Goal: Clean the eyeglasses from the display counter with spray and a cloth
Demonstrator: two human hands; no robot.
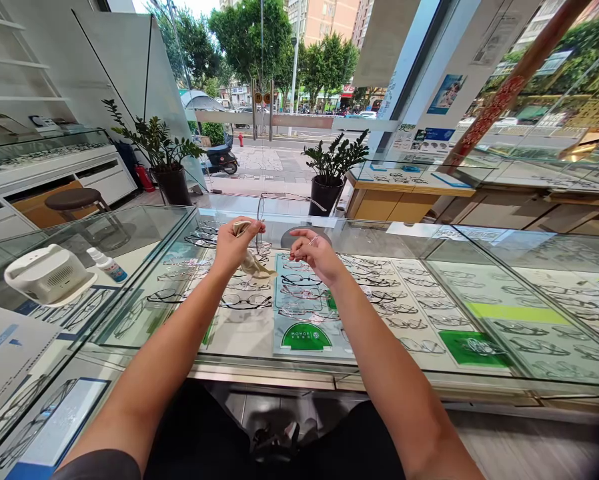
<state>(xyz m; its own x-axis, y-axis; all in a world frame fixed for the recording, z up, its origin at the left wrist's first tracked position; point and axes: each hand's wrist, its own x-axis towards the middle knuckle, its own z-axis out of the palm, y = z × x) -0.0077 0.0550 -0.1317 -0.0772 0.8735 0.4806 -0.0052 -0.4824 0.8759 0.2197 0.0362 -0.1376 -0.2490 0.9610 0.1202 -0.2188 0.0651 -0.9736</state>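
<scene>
Spectacles point(279, 200) held at frame centre: left hand point(235, 243) pinches cloth point(252, 263) around one lens, presumably for wiping. Temple gripped by right hand point(317, 253) for steadiness above glass counter point(479, 373).

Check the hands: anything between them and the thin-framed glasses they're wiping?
Nothing visible. The left hand grips the thin wire-framed glasses through a beige cleaning cloth; the right hand pinches a temple tip. Both are above the glass display counter.

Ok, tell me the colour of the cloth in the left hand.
The cloth is beige, seen best in the head view, held by the left hand.
</scene>
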